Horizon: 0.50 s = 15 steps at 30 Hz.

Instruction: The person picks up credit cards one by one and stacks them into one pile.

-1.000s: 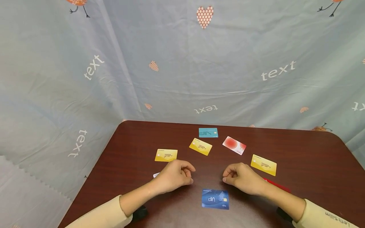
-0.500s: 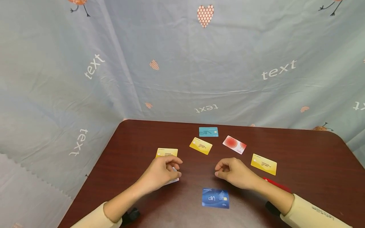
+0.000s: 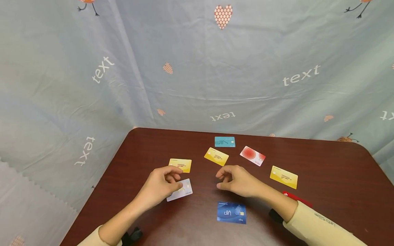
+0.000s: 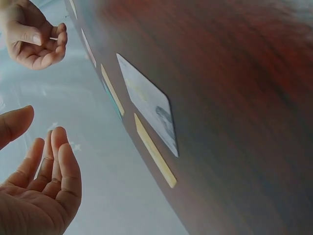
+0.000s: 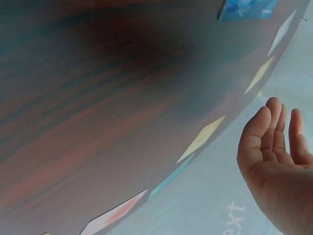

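Observation:
My left hand [image 3: 161,186] hovers over a silvery-white card [image 3: 184,192] on the dark table, its fingers loosely bent and holding nothing. Just beyond it lies a yellow card [image 3: 184,164], partly covered by the hand in the head view. My right hand [image 3: 238,181] is raised above the table's middle, fingers relaxed, with no object in them. In front of that hand lies a blue VIP card [image 3: 231,212]. In the left wrist view, thumb and fingers of the left hand [image 4: 46,186] stand apart, and the silvery-white card [image 4: 149,103] lies flat beyond them.
Toward the back are another yellow card [image 3: 217,156], a teal card [image 3: 225,141] and a white card with red circles [image 3: 252,156]. At right lie a third yellow card [image 3: 284,177] and a red card [image 3: 297,199], partly behind the right forearm. A patterned curtain [image 3: 191,68] hangs behind the table.
Both hands have moved to the left above the table. The silvery-white card, mostly hidden under the left hand and forearm before, now shows more. The cards stay in place.

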{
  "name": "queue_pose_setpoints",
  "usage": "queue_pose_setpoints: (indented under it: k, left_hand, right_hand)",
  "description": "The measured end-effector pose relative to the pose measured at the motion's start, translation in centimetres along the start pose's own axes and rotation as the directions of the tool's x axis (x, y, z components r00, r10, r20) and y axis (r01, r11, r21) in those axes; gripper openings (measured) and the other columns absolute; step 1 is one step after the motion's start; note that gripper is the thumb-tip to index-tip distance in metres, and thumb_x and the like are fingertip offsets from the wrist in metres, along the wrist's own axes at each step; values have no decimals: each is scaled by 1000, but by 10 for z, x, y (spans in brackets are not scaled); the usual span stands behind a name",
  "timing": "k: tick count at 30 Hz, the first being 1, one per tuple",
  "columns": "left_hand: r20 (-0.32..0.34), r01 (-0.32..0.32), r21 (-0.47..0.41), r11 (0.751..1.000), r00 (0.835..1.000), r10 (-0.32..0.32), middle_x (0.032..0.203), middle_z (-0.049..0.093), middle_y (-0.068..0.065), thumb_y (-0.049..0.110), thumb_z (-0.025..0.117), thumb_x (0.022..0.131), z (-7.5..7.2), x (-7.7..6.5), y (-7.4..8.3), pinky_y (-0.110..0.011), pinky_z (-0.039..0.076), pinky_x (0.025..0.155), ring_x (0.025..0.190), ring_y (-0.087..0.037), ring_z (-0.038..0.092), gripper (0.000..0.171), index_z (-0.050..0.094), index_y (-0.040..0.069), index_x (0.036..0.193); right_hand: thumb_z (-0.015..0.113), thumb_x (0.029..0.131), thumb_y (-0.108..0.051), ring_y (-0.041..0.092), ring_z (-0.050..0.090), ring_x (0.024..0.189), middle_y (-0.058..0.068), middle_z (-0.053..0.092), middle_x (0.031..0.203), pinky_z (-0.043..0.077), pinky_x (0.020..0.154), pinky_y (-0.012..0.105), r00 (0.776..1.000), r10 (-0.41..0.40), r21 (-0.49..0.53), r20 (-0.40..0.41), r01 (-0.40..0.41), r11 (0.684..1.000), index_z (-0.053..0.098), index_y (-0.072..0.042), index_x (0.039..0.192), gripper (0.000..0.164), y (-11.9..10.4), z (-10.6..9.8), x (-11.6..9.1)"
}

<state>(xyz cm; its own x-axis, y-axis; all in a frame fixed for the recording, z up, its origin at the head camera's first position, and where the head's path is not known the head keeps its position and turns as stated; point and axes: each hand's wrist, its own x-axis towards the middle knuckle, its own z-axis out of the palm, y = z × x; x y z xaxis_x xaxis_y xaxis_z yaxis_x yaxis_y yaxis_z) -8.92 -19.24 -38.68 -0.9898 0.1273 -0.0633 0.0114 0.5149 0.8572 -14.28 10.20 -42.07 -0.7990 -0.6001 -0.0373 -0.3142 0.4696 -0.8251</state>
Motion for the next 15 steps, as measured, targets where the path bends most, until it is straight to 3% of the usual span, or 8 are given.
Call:
queue_pose_setpoints:
  k: [7, 15]
  left_hand:
    - [-46, 24, 27, 999, 999, -23, 102, 69, -14, -2, 81, 83, -12, -4, -7, -25, 52, 65, 82, -20, 64, 36, 71, -3, 118]
    - [-82, 94, 93, 991, 993, -87, 109, 68, -13, 4, 84, 82, -26, -12, -16, -30, 52, 77, 100, -29, 59, 44, 70, 0, 124]
  right_hand:
    - [85, 87, -16, 18, 64, 96, 9, 71, 107, 54, 83, 30, 999, -7, 7, 43, 7, 1000, 70, 0, 116, 37, -9, 7, 16]
    - [89, 83, -14, 26, 65, 104, 10, 69, 112, 54, 92, 36, 999, 11, -8, 53, -11, 1000, 69, 1, 122, 46, -12, 21, 35]
